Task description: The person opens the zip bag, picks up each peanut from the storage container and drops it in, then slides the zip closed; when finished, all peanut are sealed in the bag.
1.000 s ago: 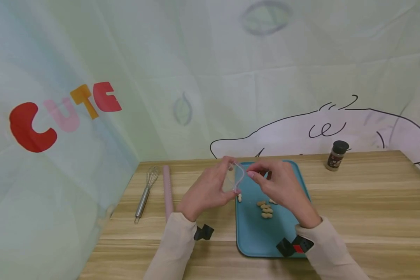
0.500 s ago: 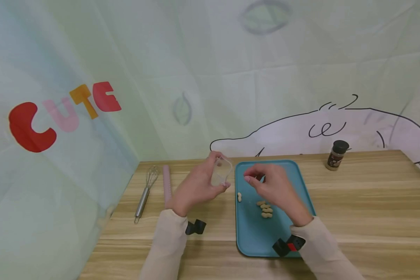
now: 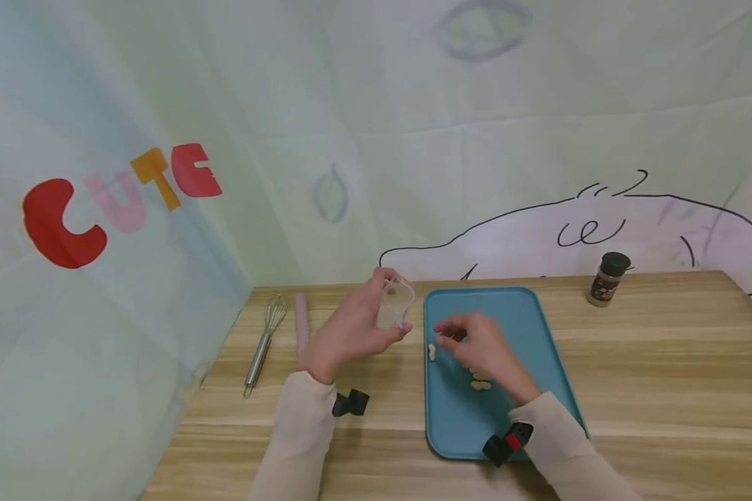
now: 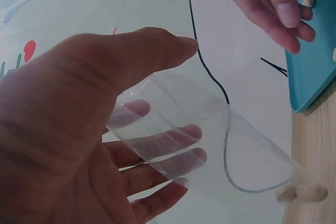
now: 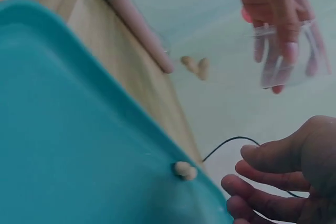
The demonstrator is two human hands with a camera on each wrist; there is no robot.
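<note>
My left hand holds a clear plastic bag by its mouth, left of the blue tray, with thumb and fingers spreading it. Peanuts sit at the bag's bottom end in the left wrist view. Over the tray, my right hand hovers with its fingers bent loosely and a gap between thumb and fingers; nothing shows in it. Just beside its fingertips, a single peanut lies along the tray's left edge. More peanuts lie mid-tray, partly hidden under the right hand.
A whisk and a pink rod lie on the wooden table at the left. A black-capped seasoning jar stands at the back right. A printed cloth hangs behind the table.
My left hand has shifted left with the bag, away from the tray. From the bag's mouth, the right hand has come away and lowered toward the peanut at the tray's left edge.
</note>
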